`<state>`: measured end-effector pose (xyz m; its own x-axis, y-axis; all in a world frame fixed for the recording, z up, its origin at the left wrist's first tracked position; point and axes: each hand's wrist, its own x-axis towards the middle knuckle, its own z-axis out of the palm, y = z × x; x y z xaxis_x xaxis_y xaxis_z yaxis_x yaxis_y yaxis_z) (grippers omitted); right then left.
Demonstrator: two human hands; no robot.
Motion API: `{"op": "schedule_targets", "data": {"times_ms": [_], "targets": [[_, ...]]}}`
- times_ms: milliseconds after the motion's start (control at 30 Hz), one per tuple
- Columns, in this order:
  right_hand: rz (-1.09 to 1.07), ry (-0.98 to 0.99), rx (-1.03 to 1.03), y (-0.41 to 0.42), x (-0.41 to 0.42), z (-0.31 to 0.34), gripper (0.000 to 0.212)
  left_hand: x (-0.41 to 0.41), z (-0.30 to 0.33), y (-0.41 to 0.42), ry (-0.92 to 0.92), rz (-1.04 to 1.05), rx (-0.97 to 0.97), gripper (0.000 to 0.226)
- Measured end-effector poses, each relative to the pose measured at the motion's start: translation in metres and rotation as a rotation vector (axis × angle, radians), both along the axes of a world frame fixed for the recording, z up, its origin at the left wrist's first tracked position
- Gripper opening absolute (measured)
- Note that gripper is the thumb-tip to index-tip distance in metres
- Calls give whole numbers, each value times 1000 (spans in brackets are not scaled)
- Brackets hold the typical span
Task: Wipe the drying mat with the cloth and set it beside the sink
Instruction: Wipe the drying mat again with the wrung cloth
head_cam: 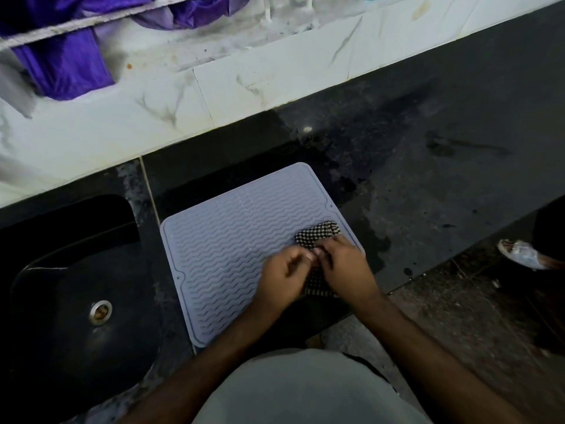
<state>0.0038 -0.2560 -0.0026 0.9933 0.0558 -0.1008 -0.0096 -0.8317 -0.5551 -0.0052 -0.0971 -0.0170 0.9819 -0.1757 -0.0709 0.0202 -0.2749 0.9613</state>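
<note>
A pale lilac-grey drying mat (232, 240) with a wavy ribbed surface lies flat on the dark counter, just right of the black sink (76, 301). A black-and-white checked cloth (318, 232) rests on the mat's right side. My left hand (282, 278) and my right hand (345, 269) both pinch the cloth with their fingertips, meeting over its middle. Part of the cloth shows beyond the fingers, and another part peeks out below, between my two wrists. The mat's near right corner is hidden under my hands.
The dark counter (443, 179) stretches to the right, with wet patches around the mat. A white tiled wall (244, 78) runs behind it, with purple fabric (67, 65) hanging at the top left. Another person's sandalled foot (519, 255) stands on the floor at the right.
</note>
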Motion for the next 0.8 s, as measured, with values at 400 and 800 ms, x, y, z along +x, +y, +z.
{"op": "schedule_targets", "data": {"times_ms": [400, 800], "targets": [[-57, 84, -454, 42, 0, -41, 82, 56, -18, 88, 16, -372, 1022, 128], [-38, 40, -387, 32, 17, -36, 50, 48, -23, 116, 11, -398, 954, 134]]}}
